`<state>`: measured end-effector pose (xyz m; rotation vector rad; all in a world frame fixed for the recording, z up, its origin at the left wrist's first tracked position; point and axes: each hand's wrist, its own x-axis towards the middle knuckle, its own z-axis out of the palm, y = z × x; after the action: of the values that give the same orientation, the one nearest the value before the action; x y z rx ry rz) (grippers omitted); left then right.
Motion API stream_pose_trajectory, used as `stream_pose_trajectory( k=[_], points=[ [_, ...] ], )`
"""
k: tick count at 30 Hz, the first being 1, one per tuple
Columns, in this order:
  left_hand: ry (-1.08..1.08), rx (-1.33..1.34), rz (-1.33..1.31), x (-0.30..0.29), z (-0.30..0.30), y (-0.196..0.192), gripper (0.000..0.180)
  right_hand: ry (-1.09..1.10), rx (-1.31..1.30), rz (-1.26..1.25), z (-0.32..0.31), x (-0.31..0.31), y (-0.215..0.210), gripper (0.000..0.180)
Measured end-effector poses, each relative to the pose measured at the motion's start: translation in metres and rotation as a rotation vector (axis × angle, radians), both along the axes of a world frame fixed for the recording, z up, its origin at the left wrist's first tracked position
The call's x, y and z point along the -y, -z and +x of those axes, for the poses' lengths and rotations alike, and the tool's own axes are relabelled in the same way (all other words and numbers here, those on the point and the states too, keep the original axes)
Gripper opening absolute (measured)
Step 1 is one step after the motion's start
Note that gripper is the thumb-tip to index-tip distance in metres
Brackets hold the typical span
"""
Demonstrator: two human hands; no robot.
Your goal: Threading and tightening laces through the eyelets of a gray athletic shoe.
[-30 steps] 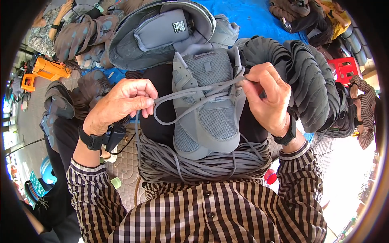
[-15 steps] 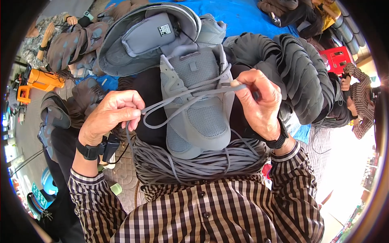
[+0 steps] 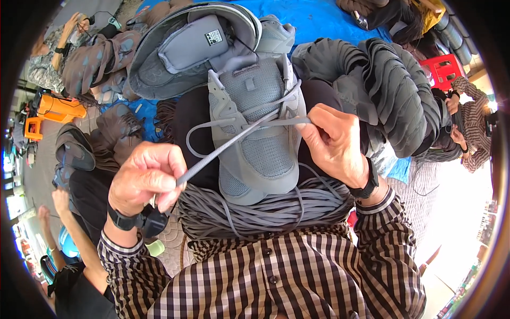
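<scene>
A grey mesh shoe upper [image 3: 265, 154] rests on my lap with its toe toward me, over another grey toe. Across its front, a grey shoelace [image 3: 228, 145] crosses over itself. My left hand [image 3: 149, 174] pinches one length of it, pulled down and left. My right hand [image 3: 336, 142] pinches the other length at the upper's right side. A loose loop of lace sticks out to the left of the upper. Below the toe, a thick bundle of grey laces [image 3: 260, 215] lies across my lap.
Beyond the upper stands a large grey shoe upper stack [image 3: 143, 74] with an insole-like piece inside. More grey uppers [image 3: 393, 101] are piled at right on a blue sheet [image 3: 324, 24]. At the sides are an orange stool [image 3: 61, 106], a red crate [image 3: 443, 72] and other people's arms [image 3: 74, 228].
My left hand has moved down and nearer, drawing its lace length taut on a slant. The loop has swung up and left of the upper. At lower left, another person's arms have appeared.
</scene>
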<state>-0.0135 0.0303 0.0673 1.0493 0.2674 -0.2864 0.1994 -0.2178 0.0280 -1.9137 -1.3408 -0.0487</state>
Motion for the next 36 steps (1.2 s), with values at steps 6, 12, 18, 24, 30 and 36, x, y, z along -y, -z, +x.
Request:
stream_pose_trajectory(
  k=[6, 12, 18, 24, 30, 36],
  points=[
    [-0.110, 0.163, -0.226, 0.025, -0.011, 0.006, 0.018, -0.149, -0.069, -0.006, 0.001, -0.001, 0.009, 0.012],
    [-0.038, 0.478, -0.538, 0.029, -0.019, 0.007, 0.010, -0.091, 0.212, 0.066, 0.005, -0.005, 0.013, 0.009],
    [0.126, 0.610, -0.607, 0.024, -0.023, 0.012, 0.006, -0.028, 0.262, 0.065, 0.002, -0.014, 0.014, 0.015],
    [-0.348, 0.707, -0.563, 0.013, -0.051, -0.007, 0.018, -0.076, 0.374, -0.041, 0.007, -0.015, 0.013, 0.017],
    [-0.633, 0.599, -0.472, -0.019, -0.056, -0.001, 0.011, -0.070, 0.219, -0.027, 0.009, -0.017, 0.012, 0.017],
    [-0.602, 0.193, 0.859, -0.099, -0.040, 0.055, 0.012, 0.047, -0.305, 0.130, 0.025, -0.016, 0.011, 0.009]
  ],
)
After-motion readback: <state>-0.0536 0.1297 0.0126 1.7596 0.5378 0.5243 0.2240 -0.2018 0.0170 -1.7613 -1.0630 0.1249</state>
